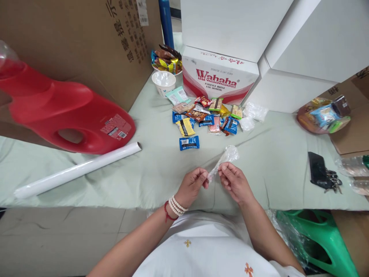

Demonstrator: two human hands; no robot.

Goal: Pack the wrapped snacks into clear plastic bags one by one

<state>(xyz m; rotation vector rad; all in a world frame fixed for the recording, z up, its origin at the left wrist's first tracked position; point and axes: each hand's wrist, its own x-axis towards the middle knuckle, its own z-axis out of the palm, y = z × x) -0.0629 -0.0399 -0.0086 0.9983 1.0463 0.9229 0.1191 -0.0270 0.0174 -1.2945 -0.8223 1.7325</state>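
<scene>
My left hand (192,186) and my right hand (234,181) are close together above the near edge of the pale green cloth (150,169). Both pinch a small clear plastic bag (224,159) that sticks up and to the right from between the fingertips. A bead bracelet and a red string circle my left wrist. Beyond my hands lies a pile of small snack packets (203,115), with one blue packet (189,142) lying apart, nearest to me.
A big red jug (69,111) lies at left beside a white paper roll (77,169). A white cup (163,82), a Wahaha carton (219,79) and white boxes stand behind. A phone with keys (319,171) lies at right, a green stool (317,238) below.
</scene>
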